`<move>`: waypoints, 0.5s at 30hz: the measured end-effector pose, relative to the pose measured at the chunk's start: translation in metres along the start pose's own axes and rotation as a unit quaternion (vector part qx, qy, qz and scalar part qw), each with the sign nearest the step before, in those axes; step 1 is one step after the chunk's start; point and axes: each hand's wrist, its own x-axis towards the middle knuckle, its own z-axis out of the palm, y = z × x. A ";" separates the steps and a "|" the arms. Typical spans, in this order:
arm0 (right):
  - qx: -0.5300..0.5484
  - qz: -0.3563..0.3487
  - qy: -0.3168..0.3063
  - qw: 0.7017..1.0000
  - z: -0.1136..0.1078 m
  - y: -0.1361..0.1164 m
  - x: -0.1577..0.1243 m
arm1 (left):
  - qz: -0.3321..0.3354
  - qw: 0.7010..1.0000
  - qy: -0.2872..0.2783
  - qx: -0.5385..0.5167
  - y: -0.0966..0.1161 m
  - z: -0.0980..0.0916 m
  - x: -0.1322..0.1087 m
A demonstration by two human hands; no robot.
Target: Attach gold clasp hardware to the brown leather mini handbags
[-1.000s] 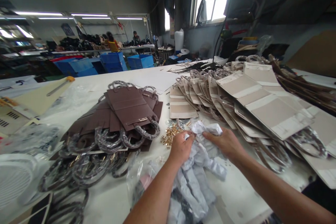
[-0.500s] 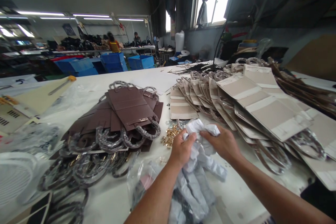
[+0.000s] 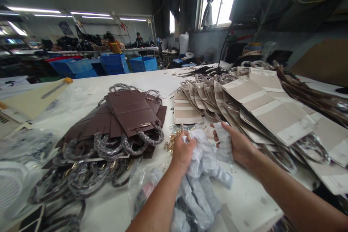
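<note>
My left hand (image 3: pixel 183 149) is closed on a bunch of crumpled white tissue-like wrapping (image 3: pixel 201 148), with the thumb pressed over the fingers. More of this wrapping hangs below in long pale folds. My right hand (image 3: pixel 239 145) grips a separate white tissue-like piece (image 3: pixel 224 141), and its fingertips show past the far edge. A gap lies between the two hands. Small gold metal fittings (image 3: pixel 171 141) are heaped just beyond my left hand. Under the hanging wrapping is a clear plastic bag (image 3: pixel 144 181), its contents hard to make out.
Brown bag panels (image 3: pixel 130 110) with plastic-wrapped handles (image 3: pixel 108 146) are piled on the left. Beige panels (image 3: pixel 282 112) lie fanned in a stack on the right. A white basket (image 3: pixel 13 185) stands at the near left; blue bins (image 3: pixel 114 63) are beyond the table (image 3: pixel 119 79).
My right hand has moved right, away from my left hand, with a white piece now apart from the bunch. My left hand has shifted slightly left. The view has turned a little.
</note>
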 end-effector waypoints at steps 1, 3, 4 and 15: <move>0.017 0.015 -0.005 1.000 0.003 -0.002 -0.001 | 0.023 0.999 0.021 0.022 0.000 0.000 0.001; 0.035 0.030 -0.016 0.999 0.010 -0.005 -0.002 | 0.094 0.991 0.029 0.089 0.001 0.000 0.000; 0.040 0.033 -0.022 0.998 0.013 -0.006 -0.002 | 0.133 0.983 0.009 0.123 0.002 0.000 -0.001; -0.070 -0.027 -0.149 0.986 0.033 0.009 -0.005 | 0.094 0.983 -0.080 0.134 0.000 0.005 -0.008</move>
